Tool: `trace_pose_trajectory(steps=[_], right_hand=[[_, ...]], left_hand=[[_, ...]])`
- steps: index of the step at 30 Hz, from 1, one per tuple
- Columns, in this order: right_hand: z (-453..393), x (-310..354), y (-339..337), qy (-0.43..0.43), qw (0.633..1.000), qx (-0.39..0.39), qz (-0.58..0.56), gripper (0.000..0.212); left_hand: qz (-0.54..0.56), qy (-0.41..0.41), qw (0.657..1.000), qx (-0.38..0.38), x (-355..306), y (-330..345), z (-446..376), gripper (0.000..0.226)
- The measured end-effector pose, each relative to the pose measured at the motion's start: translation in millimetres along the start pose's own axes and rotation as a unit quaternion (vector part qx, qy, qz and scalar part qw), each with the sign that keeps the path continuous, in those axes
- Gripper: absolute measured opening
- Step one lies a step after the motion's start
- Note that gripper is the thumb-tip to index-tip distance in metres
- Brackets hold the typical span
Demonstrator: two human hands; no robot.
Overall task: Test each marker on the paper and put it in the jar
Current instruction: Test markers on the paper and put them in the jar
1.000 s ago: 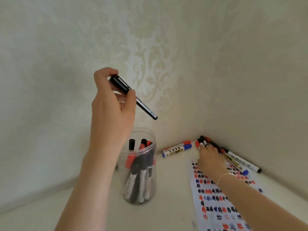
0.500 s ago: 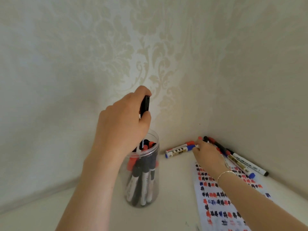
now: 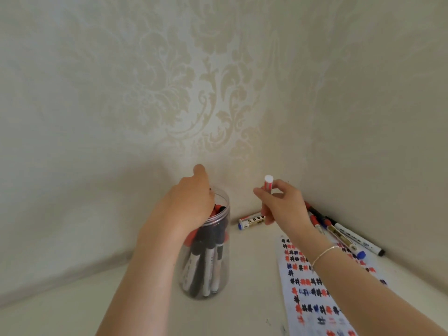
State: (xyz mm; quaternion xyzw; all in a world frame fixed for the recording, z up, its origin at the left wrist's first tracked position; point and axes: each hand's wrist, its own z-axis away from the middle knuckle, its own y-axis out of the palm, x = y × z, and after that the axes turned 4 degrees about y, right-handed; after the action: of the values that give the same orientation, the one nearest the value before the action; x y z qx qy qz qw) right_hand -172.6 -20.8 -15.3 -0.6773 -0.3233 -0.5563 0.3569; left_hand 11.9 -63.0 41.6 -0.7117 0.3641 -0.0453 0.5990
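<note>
Nearest you, at the lower right of the frame, the paper lies flat on the table, already filled with rows of red, black and blue test scribbles, so most of the testing looks done. Just left of it, at lower centre, the clear jar stands upright and holds a good bundle of markers, black and red caps showing through its wall and at its mouth. Your left hand sits over the jar's mouth with its fingers reaching down inside; whether its grip is clamped on a marker there or has let go you cannot tell, because the fingertips are hidden behind the hand. To the right of the jar, your right hand is raised off the table with its grip pinched on a red marker, held roughly upright with its white end on top; judging by that, this one is next for the paper. Farther back, a blue-capped marker lies on the table near the wall, and a small group of untested markers rests along the wall at the right. You have a handful left: test each, then put it in the jar.
</note>
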Motion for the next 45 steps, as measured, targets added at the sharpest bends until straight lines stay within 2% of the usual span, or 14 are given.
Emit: trace_pose_trajectory(steps=[4, 8, 9, 12, 14, 17, 20, 25, 27, 31, 37, 40, 45], right_hand=[[7.3, 10.5, -1.8, -0.042, 0.998, -0.055, -0.013, 0.029], [15.8, 14.6, -5.3, -0.046, 0.997, -0.068, -0.012, 0.039], [17.4, 15.1, -7.0, -0.046, 0.996, -0.074, -0.01, 0.04], [20.6, 18.4, -12.8, -0.047, 0.994, -0.092, -0.043, 0.04], [23.5, 24.7, -16.8, -0.046, 0.99, -0.104, -0.086, 0.036], [32.1, 34.8, -23.8, -0.024, 0.974, -0.121, -0.191, 0.036], [45.0, 31.1, -32.1, 0.023, 0.951, -0.106, -0.289, 0.032], [63.9, 3.3, -50.9, 0.119, 0.971, 0.056, -0.199, 0.03], [65.4, 2.6, -58.5, 0.147, 0.969, 0.075, -0.182, 0.035], [65.0, 1.8, -62.0, 0.174, 0.966, -0.042, -0.185, 0.033], [67.5, -4.7, -59.2, 0.151, 0.955, -0.158, -0.2, 0.028], [67.6, -6.7, -55.2, 0.159, 0.953, -0.18, -0.187, 0.023], [67.1, -5.6, -51.9, 0.168, 0.96, -0.145, -0.173, 0.022]], left_hand=[[-0.019, -0.033, 0.999, 0.006, 0.4, 0.3, 0.2, 0.004], [-0.037, -0.083, 0.995, 0.045, -4.8, -4.9, 0.9, 0.015], [-0.051, -0.079, 0.995, 0.033, -8.2, -7.2, 2.0, 0.016], [-0.075, 0.023, 0.99, -0.116, -25.9, -10.7, 12.8, 0.01], [-0.044, 0.13, 0.98, -0.145, -48.1, -3.9, 24.0, 0.023], [-0.046, 0.2, 0.977, -0.061, -72.3, 30.0, 29.6, 0.04], [0.066, 0.203, 0.977, 0.003, -75.7, 59.9, 27.5, 0.03], [0.127, 0.238, 0.961, 0.055, -77.0, 86.9, 31.5, 0.037], [0.201, 0.224, 0.948, 0.104, -78.9, 97.0, 32.6, 0.035], [0.419, 0.16, 0.869, 0.21, -90.3, 106.6, 34.2, 0.033], [0.472, 0.132, 0.837, 0.241, -95.9, 112.4, 37.5, 0.041], [0.491, 0.127, 0.824, 0.252, -92.4, 117.2, 35.0, 0.044], [0.527, 0.127, 0.797, 0.265, -85.0, 123.2, 31.8, 0.059]])
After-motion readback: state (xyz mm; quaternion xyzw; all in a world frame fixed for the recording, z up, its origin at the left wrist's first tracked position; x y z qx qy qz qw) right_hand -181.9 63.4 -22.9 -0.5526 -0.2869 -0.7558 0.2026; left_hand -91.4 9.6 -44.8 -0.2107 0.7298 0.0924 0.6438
